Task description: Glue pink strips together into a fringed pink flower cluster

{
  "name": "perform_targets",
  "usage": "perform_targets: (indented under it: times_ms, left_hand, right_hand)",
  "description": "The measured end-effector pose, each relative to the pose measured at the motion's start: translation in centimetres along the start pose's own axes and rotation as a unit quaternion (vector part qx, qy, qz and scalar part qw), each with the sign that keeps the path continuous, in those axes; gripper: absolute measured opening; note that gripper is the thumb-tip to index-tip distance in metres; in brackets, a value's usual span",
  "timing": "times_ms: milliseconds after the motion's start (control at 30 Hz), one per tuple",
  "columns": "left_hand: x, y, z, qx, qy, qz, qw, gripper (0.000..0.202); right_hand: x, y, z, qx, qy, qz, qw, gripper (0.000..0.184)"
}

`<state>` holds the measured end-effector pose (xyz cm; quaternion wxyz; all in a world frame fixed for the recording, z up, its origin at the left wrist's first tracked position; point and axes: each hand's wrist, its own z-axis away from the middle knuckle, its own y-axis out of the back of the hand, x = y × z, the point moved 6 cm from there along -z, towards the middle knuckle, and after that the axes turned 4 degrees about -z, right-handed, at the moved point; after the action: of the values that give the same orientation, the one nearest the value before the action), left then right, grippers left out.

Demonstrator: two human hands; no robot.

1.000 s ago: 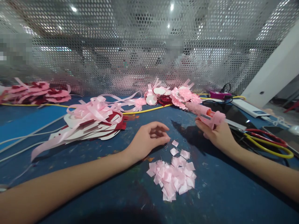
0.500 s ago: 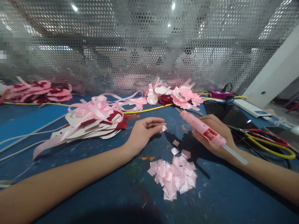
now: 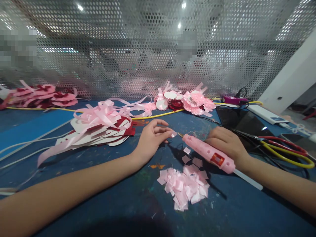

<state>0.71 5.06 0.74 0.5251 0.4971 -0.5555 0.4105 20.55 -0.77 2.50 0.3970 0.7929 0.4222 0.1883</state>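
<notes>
Between thumb and finger, my left hand (image 3: 153, 137) pinches a small pink ribbon square (image 3: 173, 134). My right hand (image 3: 225, 144) is wrapped round a pink hot glue gun (image 3: 204, 149), with a clear glue stick (image 3: 248, 179) jutting from its back end. The gun's metal nozzle points left, and its tip is at or very close to the held square. Below both hands lies a heap of pink ribbon squares (image 3: 185, 186), with a few loose ones at its upper edge.
White and red cut-out pieces topped with pink ribbon (image 3: 101, 118) lie at left. Pink ribbon flowers (image 3: 195, 100) sit along the perforated metal panel (image 3: 138, 49), near a yellow cable (image 3: 158, 116). At right are scissors (image 3: 283, 148), a dark tablet (image 3: 243, 121) and a white power bank (image 3: 266, 113).
My right hand has brought the glue gun left and down, so its nozzle reaches the ribbon square. My left hand stays nearly in place, still pinching the square.
</notes>
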Motion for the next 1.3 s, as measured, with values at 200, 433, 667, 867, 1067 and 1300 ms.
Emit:
perform_targets:
  times_ms: [200, 433, 667, 867, 1067, 1300]
  left_hand:
    - [-0.1, 0.0, -0.1, -0.007, -0.007, -0.016, 1.000, 0.032]
    - [-0.1, -0.1, -0.1, -0.021, -0.012, -0.022, 0.999, 0.031]
    - [0.0, -0.1, -0.1, -0.022, -0.020, -0.035, 0.999, 0.029]
    - [0.1, -0.1, -0.1, -0.022, -0.031, -0.037, 0.999, 0.028]
    - [0.2, -0.2, 0.0, -0.030, -0.035, -0.017, 0.999, 0.029]
    - [1.0, -0.5, 0.4, -0.026, -0.069, -0.045, 0.996, 0.024]
  right_hand:
    - [-0.5, -0.2, -0.3, -0.022, 0.020, 0.030, 0.999, 0.038]
    - [-0.4, -0.5, -0.3, -0.036, 0.014, 0.043, 0.998, 0.038]
    - [-0.4, -0.5, -0.4, -0.036, 0.013, 0.045, 0.998, 0.037]
    - [-0.5, -0.6, -0.5, -0.039, -0.003, 0.071, 0.997, 0.033]
    - [2.1, -0.7, -0.2, -0.017, -0.162, 0.086, 0.983, 0.019]
    - [3.3, 1.6, 0.7, 0.179, -0.254, -0.002, 0.951, 0.031]
